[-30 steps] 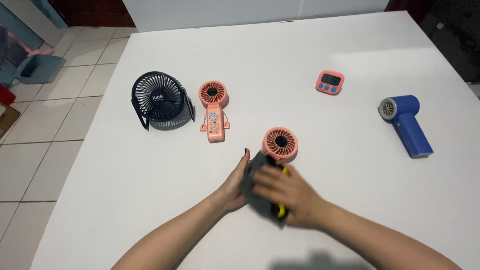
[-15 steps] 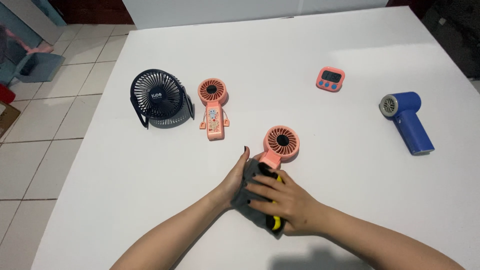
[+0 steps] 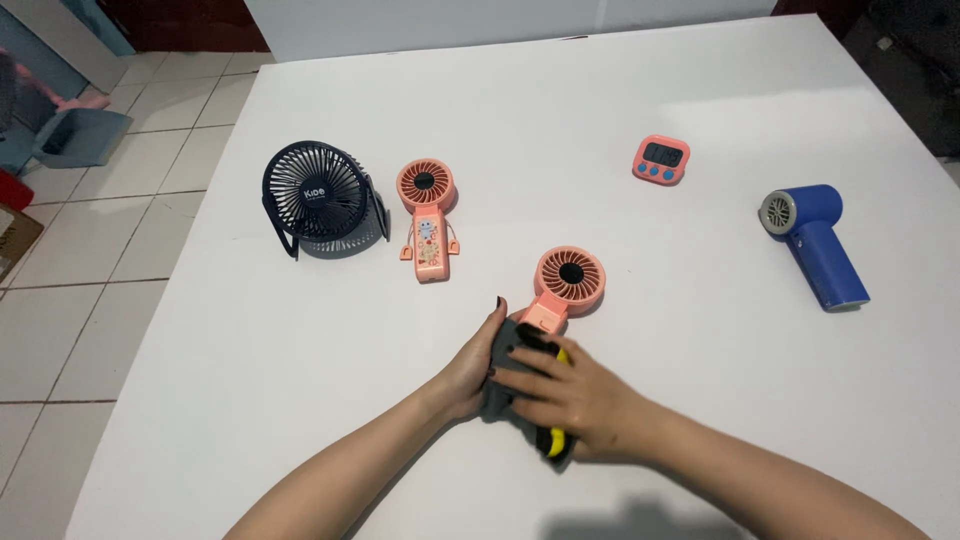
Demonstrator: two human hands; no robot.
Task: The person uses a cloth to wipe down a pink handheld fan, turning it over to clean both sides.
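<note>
The desk (image 3: 600, 100) is plain white. A dark grey cloth (image 3: 500, 365) with a bright yellow patch lies under the right hand (image 3: 570, 395) and against the left hand (image 3: 470, 365), whose nails are painted dark. The handheld fan (image 3: 565, 280) just above them is salmon pink with a black hub. A second handheld fan (image 3: 427, 215) is the same pink, with a small pale cartoon figure on its handle. The round fan (image 3: 318, 195) is navy. The timer (image 3: 661, 160) is pink with a dark screen and blue buttons. The blower (image 3: 815, 240) is royal blue with a grey nozzle. The floor tiles (image 3: 100, 260) are off-white.
</note>
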